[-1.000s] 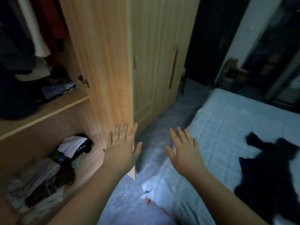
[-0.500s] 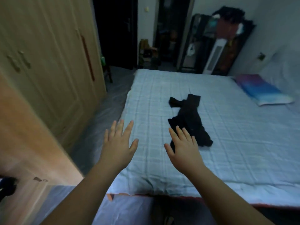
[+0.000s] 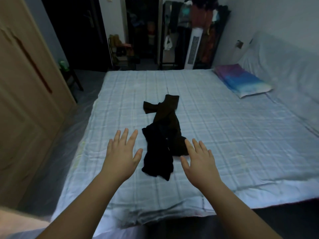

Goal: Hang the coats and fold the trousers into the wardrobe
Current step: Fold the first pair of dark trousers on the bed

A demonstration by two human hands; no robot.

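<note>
Near the bed's [image 3: 224, 135] front edge lies a black garment [image 3: 164, 140]; left hand [image 3: 121, 157] and right hand [image 3: 200, 163] flank it, fingers spread, empty; seemingly poised to lift it.

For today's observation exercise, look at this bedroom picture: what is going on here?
A person stands at the edge of a bed and stretches both bare hands over it. The left hand and the right hand are open with fingers spread, on either side of a crumpled black garment lying on the checked sheet. Neither hand has a grip on it yet. A closed wardrobe stands on the left, and a pillow lies at the far right.
</note>
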